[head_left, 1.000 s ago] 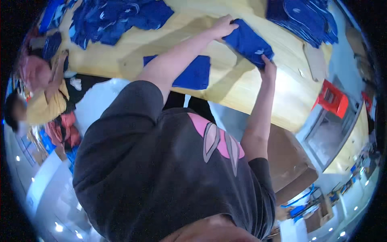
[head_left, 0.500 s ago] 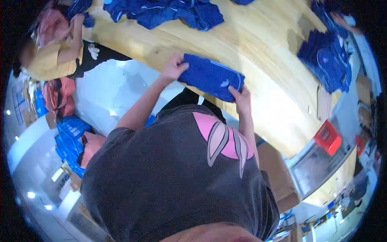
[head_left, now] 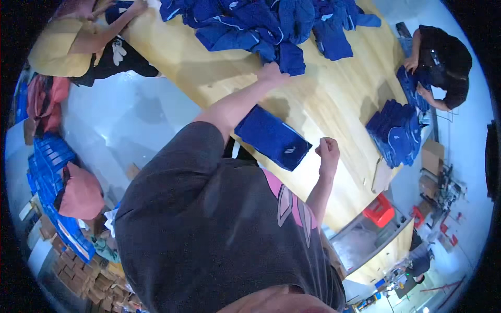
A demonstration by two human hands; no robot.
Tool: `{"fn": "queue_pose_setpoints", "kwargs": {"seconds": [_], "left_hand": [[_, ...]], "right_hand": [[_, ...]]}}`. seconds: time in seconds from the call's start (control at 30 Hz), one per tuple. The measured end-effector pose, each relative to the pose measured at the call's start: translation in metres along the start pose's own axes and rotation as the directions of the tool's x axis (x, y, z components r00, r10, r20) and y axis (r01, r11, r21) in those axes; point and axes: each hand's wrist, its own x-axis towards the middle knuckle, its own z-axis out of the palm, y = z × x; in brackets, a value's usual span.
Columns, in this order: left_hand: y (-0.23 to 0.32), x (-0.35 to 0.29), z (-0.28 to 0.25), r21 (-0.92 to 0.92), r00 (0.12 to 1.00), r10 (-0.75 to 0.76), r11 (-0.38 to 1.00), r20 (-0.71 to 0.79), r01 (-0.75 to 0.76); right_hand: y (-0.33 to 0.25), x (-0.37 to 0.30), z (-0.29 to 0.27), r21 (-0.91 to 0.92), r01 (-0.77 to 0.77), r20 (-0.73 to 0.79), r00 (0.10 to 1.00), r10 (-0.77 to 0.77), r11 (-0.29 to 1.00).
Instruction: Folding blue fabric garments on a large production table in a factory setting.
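the folded navy garment [head_left: 271, 138] lies flat on the wooden table [head_left: 339, 99], just left of the right hand's fingers and below the left hand's on the near side. it looks like soft, limp cloth: likely light, not fragile and not very slippery, but apt to unfold if lifted by a single layer. the best hold would be a pinch through all layers at both short ends, thumb on top and fingers beneath, as the middle would probably sag. its white emblem [head_left: 289, 150] faces up, near the end closest to the right fingers.

the right hand [head_left: 328, 149] is curled in on itself, apart from the cloth and seemingly holding nothing. the left hand [head_left: 272, 75] is at a blue garment [head_left: 292, 58] on the near edge of the heap; its fingertips are lost against the dark cloth, so i cannot tell whether they grip it.

beyond the left fingers spreads the loose heap of blue garments [head_left: 245, 23]. to the right of the right fingers, well apart, sits a stack of blue garments [head_left: 394, 128], and past it a co-worker in black [head_left: 443, 65] handles more blue cloth [head_left: 410, 88].
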Motion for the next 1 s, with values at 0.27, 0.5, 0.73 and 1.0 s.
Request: {"fn": "queue_pose_setpoints", "kwargs": {"seconds": [0.27,0.5,0.73,1.0], "left_hand": [[0.067,-0.019,-0.059,-0.564,0.838,0.499,0.766,0.220,-0.308],[0.139,-0.099,-0.169,-0.862,0.456,0.745,0.325,0.487,0.389],[0.165,-0.148,-0.160,-0.881,0.348,0.848,0.251,0.399,0.401],[0.147,-0.136,-0.114,-0.315,0.219,0.770,0.478,0.599,-0.820]], "right_hand": [[-0.034,-0.001,0.020,-0.285,0.161,-0.024,0.984,-0.175,0.945],[-0.104,0.009,0.020,-0.516,0.614,-0.056,0.671,-0.739,0.597],[-0.143,-0.032,-0.038,-0.715,0.612,-0.015,0.471,-0.882,0.339],[-0.163,-0.067,-0.085,0.188,0.628,-0.401,0.751,-0.525,0.755]]}}
